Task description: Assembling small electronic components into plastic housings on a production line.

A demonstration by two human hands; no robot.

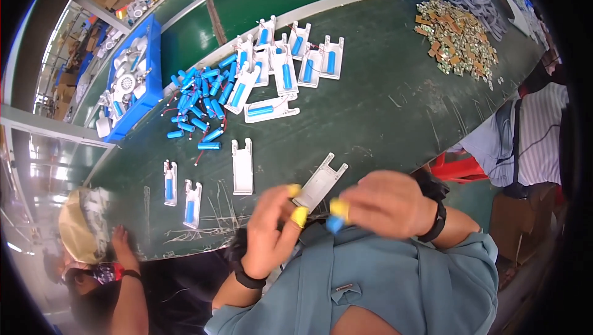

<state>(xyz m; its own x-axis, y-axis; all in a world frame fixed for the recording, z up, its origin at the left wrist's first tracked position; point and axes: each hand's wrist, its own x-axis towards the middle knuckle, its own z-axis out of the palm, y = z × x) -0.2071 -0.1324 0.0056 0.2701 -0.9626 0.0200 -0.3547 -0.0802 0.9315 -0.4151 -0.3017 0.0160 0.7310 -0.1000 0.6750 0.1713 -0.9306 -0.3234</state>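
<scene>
My left hand [270, 227], with yellow covers on the thumb and one fingertip, is closed at the near end of a white plastic housing [322, 180]. Finger and thumb sit on either side of that end; the forked end points away to the right. No battery shows in this tray-like housing. Just to its right, my right hand [389, 204] is smeared by motion, also with yellow on its fingers. A blue cylindrical battery [335, 224] sticks out below those fingers, held close to my body.
A pile of blue batteries [201, 97] with red leads lies beside several housings with batteries [286, 72]. An unfilled housing [243, 168] and two filled ones stand left. Small boards [457, 38] are heaped far right. A blue bin [139, 78] stands left; another person's hand [120, 242] rests near left.
</scene>
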